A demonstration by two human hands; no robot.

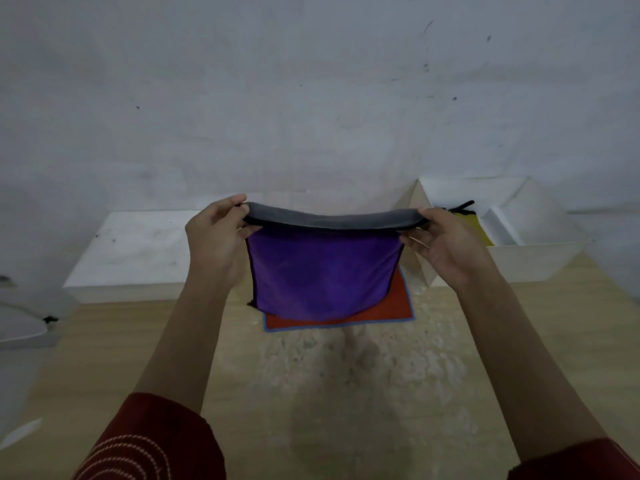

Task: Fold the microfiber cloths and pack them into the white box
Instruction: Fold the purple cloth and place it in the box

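From the head view, both forearms reach forward and up from dark red sleeves, held roughly level with each other above the tabletop. The left hand pinches the upper left corner of the purple cloth, and the right hand pinches the upper right corner. Each grip is clamped on the cloth, with the fingers curled round its top edge. The cloth is held in the air. Its top edge is turned over away from the person (showing a grey reverse side), and the purple face hangs down between the hands.

Below and behind it, a red cloth with a blue border lies flat near the far edge of the tabletop. The white box stands open at the far right corner, with a yellow cloth edged in black inside it. A white slab sits at the far left, and a grey object is cut off by the left edge of the view. The tabletop is pale wood, worn and blotchy in the middle. Behind it rises a whitish wall with dark scuffs.
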